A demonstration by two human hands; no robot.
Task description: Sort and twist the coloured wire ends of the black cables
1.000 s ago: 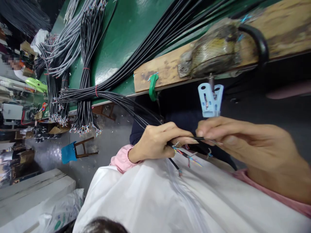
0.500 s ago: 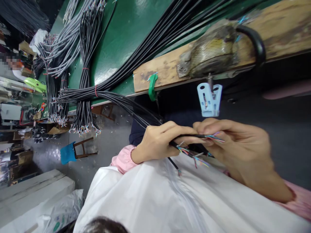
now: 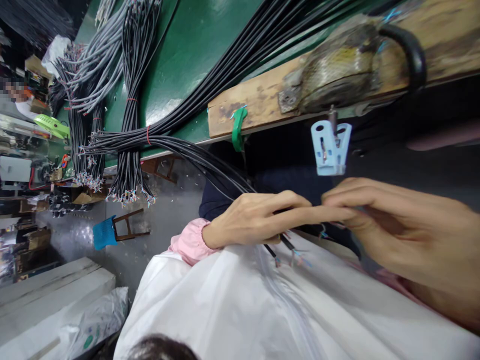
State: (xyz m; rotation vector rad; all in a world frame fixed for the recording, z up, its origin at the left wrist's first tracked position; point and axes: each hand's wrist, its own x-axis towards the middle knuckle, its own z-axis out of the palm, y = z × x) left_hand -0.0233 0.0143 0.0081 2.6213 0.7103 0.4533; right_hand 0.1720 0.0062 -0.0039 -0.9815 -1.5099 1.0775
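Black cables (image 3: 210,167) run from the bench edge down into my left hand (image 3: 258,215), whose fingers are wrapped round them. Its forefinger stretches right and meets the fingertips of my right hand (image 3: 397,225). The right hand is closed in a pinch and blurred; what it holds is hidden behind the fingers. Below my left hand, cable ends (image 3: 288,243) with thin coloured wires poke out over the white cloth (image 3: 225,295) on my lap. A red tie (image 3: 148,135) binds the bundle on the bench.
A wooden board (image 3: 258,107) on the green bench (image 3: 195,45) bears a taped lump (image 3: 337,70), a green hook (image 3: 237,129) and a light blue clip (image 3: 331,148). More cable bundles (image 3: 131,110) lie left. A blue stool (image 3: 105,234) stands on the floor.
My right hand has moved right and its wrist has turned. My left forefinger has stretched out towards it. The cable end with coloured wires between the hands is now hidden. The view has shifted slightly.
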